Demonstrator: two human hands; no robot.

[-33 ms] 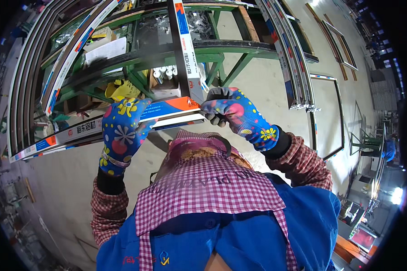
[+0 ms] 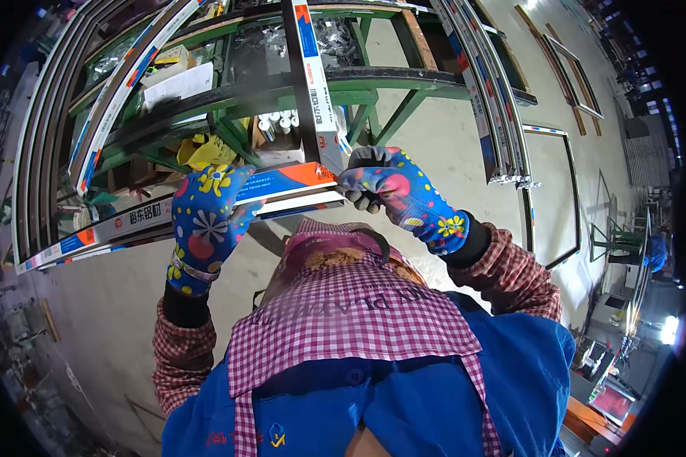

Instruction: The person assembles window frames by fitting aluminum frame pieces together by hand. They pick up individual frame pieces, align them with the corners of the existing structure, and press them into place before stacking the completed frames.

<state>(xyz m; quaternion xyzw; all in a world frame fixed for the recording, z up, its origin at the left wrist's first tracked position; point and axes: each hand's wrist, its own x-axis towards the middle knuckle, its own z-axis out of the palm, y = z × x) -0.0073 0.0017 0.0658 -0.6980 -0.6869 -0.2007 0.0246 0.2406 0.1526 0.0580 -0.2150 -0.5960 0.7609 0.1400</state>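
Observation:
An aluminium frame (image 2: 282, 183) with blue, orange and white protective film runs across in front of me. At its right corner it meets a long aluminium bar (image 2: 312, 68) that stretches away over the bench. My left hand (image 2: 209, 217), in a blue flowered glove, is closed round the near side of the frame, its fingertips partly hidden. Gloved the same way, my right hand (image 2: 392, 190) has its fingers curled and pinched at the right corner of the frame. Whether a small part sits between those fingers is hidden.
Beneath the bar stands a green work table (image 2: 411, 107) with a yellow bag (image 2: 208, 152), white bottles (image 2: 278, 123) and a paper sheet (image 2: 179, 87). More profiles (image 2: 484, 99) stack at the right, and bent-looking frames (image 2: 42, 137) stand at the left. Another frame (image 2: 575, 198) lies on the floor.

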